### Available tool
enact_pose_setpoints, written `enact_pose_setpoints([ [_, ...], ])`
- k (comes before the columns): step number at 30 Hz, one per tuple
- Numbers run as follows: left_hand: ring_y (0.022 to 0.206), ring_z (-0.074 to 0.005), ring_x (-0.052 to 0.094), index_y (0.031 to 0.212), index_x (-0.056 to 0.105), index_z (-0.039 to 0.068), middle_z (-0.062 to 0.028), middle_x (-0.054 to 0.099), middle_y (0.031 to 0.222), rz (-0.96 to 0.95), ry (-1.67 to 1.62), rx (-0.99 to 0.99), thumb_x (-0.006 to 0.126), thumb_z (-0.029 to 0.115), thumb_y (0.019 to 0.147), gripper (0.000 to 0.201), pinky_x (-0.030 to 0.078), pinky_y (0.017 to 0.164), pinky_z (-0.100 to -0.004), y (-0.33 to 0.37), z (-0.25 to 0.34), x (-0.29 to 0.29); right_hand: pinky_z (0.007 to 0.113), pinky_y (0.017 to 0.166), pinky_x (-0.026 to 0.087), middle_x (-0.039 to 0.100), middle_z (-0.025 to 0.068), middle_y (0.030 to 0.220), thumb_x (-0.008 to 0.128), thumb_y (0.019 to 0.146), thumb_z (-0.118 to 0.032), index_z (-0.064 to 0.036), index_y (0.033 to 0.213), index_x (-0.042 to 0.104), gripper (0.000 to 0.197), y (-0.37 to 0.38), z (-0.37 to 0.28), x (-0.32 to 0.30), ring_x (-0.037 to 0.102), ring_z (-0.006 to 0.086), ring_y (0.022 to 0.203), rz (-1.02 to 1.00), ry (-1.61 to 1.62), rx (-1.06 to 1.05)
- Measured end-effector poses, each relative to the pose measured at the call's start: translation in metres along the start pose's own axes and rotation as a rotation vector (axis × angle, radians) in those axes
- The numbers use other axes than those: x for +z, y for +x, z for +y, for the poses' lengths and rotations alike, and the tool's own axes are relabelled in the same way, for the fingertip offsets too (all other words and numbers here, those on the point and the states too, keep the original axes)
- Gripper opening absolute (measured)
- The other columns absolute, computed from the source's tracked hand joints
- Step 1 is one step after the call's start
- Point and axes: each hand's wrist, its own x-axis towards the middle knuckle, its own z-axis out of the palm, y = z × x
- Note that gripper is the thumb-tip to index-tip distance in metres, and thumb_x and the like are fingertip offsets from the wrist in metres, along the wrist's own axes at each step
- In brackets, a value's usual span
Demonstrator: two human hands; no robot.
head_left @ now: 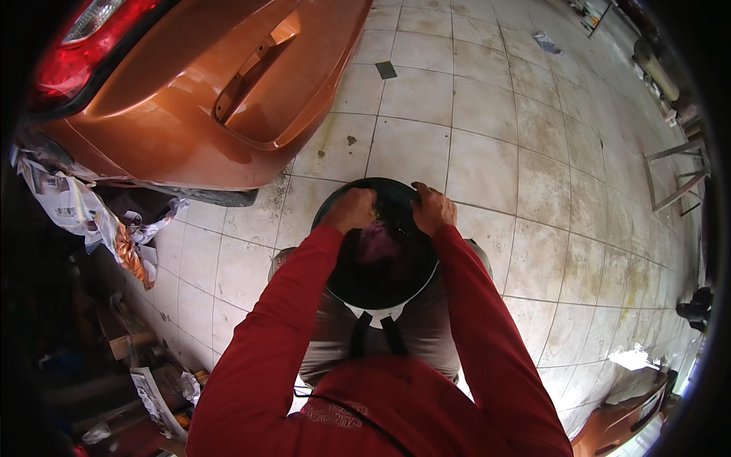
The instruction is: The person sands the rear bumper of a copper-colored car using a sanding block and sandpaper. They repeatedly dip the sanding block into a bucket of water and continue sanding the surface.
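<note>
A dark round basin [381, 286] with a greenish rim sits between my knees. My left hand [352, 210] reaches over its left side, fingers curled down inside. A small yellowish bit shows beside those fingers, but what they hold is hidden. On the right, my right hand [435, 210] grips the basin's rim, its fingers bent over the edge. Inside the basin a pinkish-purple patch [378, 242] shows against the dark interior; whether it is cloth or a reflection, I cannot tell. Bright specks near the right hand look like wet glints.
An orange car bumper [183, 99] with a red tail light [80, 57] stands at the upper left. Crumpled masking paper [72, 202] hangs below it. A small dark sheet [386, 70] lies on the tiled floor [487, 107]. A metal stand [678, 179] is at right; an orange panel [620, 419] lies lower right.
</note>
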Motion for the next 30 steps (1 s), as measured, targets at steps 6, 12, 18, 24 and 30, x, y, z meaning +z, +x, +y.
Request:
enact_pose_setpoints([
  [6, 0.101, -0.0278, 0.073, 0.126, 0.071, 0.003, -0.015, 0.076, 0.106, 0.265, -0.392, -0.001, 0.079, 0.007, 0.088, 0.039, 0.057, 0.092, -0.039, -0.058, 0.016, -0.079, 0.049, 0.106, 0.054, 0.072, 0.0166, 0.135, 0.079, 0.094, -0.03, -0.0153, 0.145, 0.064, 0.055, -0.009, -0.011, -0.001, 0.068, 0.0367, 0.126, 0.188, 0.088, -0.23],
  [12, 0.098, -0.0138, 0.067, 0.121, 0.069, 0.003, -0.002, 0.073, 0.106, 0.137, -0.945, 0.007, 0.078, 0.007, 0.094, 0.03, 0.051, 0.094, -0.0293, -0.057, 0.006, -0.086, 0.044, 0.119, 0.045, 0.068, 0.0196, 0.145, 0.079, 0.098, -0.044, -0.0034, 0.15, 0.059, 0.069, -0.021, -0.025, -0.01, 0.061, 0.0322, 0.14, -0.001, 0.79, -0.139],
  [18, 0.102, -0.0161, 0.066, 0.119, 0.067, 0.008, -0.0017, 0.07, 0.111, 0.154, -1.432, -0.032, 0.08, 0.01, 0.096, 0.026, 0.051, 0.093, -0.0341, -0.049, 0.022, -0.053, 0.043, 0.109, 0.054, 0.071, 0.0191, 0.134, 0.083, 0.097, -0.04, -0.0004, 0.157, 0.048, 0.081, -0.039, -0.04, -0.035, 0.066, 0.0289, 0.131, -0.519, 1.398, 0.104],
  [24, 0.104, -0.0201, 0.068, 0.123, 0.066, 0.01, -0.0043, 0.069, 0.115, 0.071, -1.601, -0.071, 0.082, 0.015, 0.094, 0.034, 0.056, 0.091, -0.0394, -0.052, 0.009, -0.017, 0.043, 0.106, 0.056, 0.063, 0.0128, 0.143, 0.074, 0.103, -0.036, -0.0021, 0.157, 0.045, 0.07, -0.047, -0.045, -0.017, 0.063, 0.0255, 0.131, -0.476, 1.431, 0.284],
  [30, 0.086, -0.0148, 0.068, 0.112, 0.071, 0.007, -0.0022, 0.07, 0.098, 0.155, -1.519, -0.143, 0.078, 0.029, 0.1, 0.026, 0.055, 0.07, -0.0333, -0.05, 0.028, 0.027, 0.035, 0.092, 0.057, 0.069, 0.0084, 0.126, 0.068, 0.105, -0.019, -0.0024, 0.145, 0.057, 0.044, -0.064, -0.036, -0.01, 0.07, 0.0205, 0.111, -0.356, 1.496, 0.184],
])
